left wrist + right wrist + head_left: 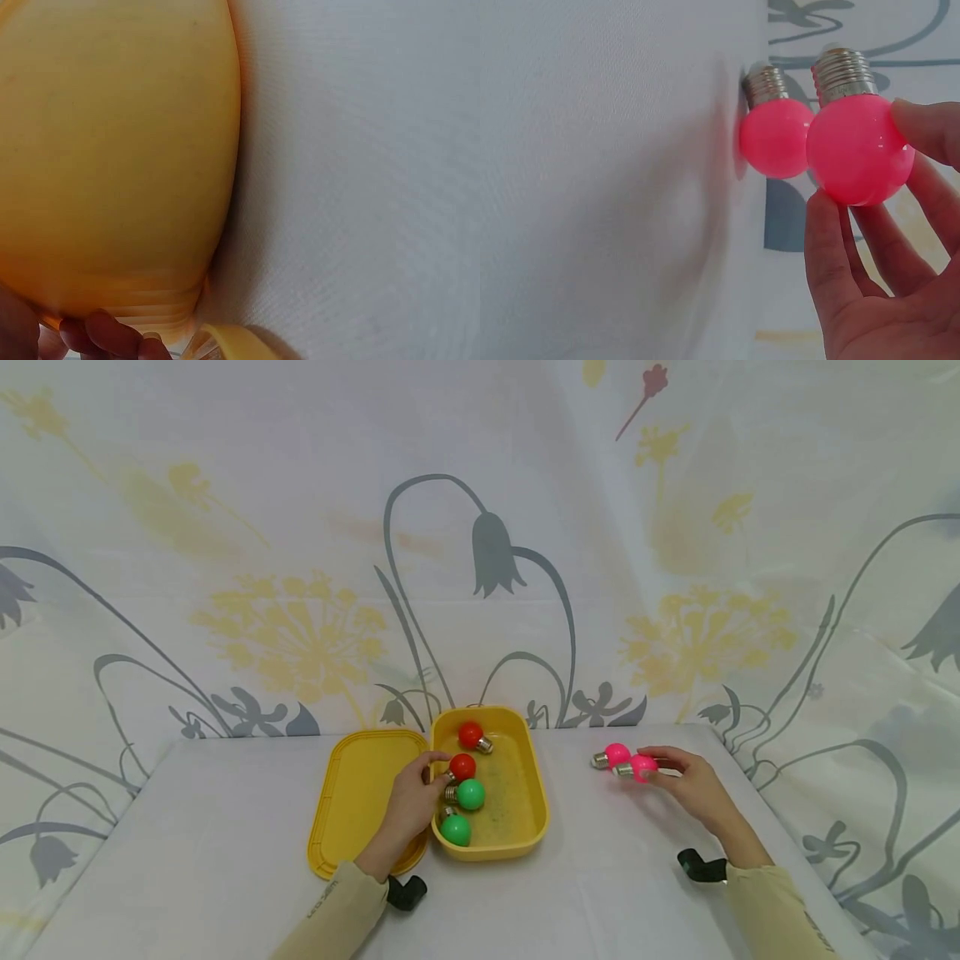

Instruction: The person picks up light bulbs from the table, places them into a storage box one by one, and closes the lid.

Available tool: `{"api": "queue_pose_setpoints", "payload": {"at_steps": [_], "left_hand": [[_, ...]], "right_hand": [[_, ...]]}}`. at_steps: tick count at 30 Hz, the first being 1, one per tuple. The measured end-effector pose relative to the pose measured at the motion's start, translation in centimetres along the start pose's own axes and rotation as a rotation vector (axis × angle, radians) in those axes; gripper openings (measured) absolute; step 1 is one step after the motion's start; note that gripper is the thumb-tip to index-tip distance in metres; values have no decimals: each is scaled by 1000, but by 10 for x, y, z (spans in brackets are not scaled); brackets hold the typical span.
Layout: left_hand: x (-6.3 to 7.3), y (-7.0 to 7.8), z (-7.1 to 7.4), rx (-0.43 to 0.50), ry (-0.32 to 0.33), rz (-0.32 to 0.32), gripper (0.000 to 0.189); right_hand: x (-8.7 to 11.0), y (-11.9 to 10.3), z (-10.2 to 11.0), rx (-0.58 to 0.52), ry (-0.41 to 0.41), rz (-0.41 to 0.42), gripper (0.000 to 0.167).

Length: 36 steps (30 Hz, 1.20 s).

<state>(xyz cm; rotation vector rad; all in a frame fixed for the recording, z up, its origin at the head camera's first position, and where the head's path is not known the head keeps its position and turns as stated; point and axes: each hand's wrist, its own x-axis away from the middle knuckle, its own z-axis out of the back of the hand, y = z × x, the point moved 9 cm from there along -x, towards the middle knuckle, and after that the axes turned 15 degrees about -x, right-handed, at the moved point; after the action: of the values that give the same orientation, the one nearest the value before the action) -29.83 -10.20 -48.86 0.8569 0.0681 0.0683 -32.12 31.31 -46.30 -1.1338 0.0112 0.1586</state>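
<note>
My right hand (686, 785) pinches a pink light bulb (861, 150) by its round globe, with the metal screw base pointing left in the head view. A second pink bulb (777, 139) lies on the table just behind it. Over the left rim of the yellow container (531, 760), my left hand (411, 789) has thumb and fingers at the metal base of a red bulb (462, 767). Inside the container are another red bulb (471, 734) and two green bulbs, one (471, 794) just below the held red one, the other (455, 830) in the near left corner.
A yellow lid (360, 797) lies flat at the container's left, partly under my left forearm. White cloth covers the table (600, 893), and a flower-printed curtain (330, 527) hangs behind. Black camera mounts (701, 866) stick out at both wrists.
</note>
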Motion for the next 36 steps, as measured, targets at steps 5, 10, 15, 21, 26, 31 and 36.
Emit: {"api": "queue_pose_setpoints", "payload": {"at_steps": [5,10,15,21,26,31,36], "left_hand": [[0,0,0,4,-1,5,26],[0,0,0,9,1,4,26],[0,0,-1,4,-4,4,26],[0,0,-1,5,-6,4,25],[0,-1,-1,5,-4,8,25],[1,-1,-2,7,-3,9,26],[0,-1,-1,9,3,8,26]], "right_hand": [[-2,-9,-5,-6,-4,26,47],[-5,-17,-10,-36,-4,62,45],[-7,-25,-18,-69,-6,111,41],[-10,-38,-29,-103,-24,147,41],[-13,-47,-36,-113,-30,163,39],[-16,-53,-43,-109,-39,143,41],[-21,-59,-51,-88,-43,145,41]]}}
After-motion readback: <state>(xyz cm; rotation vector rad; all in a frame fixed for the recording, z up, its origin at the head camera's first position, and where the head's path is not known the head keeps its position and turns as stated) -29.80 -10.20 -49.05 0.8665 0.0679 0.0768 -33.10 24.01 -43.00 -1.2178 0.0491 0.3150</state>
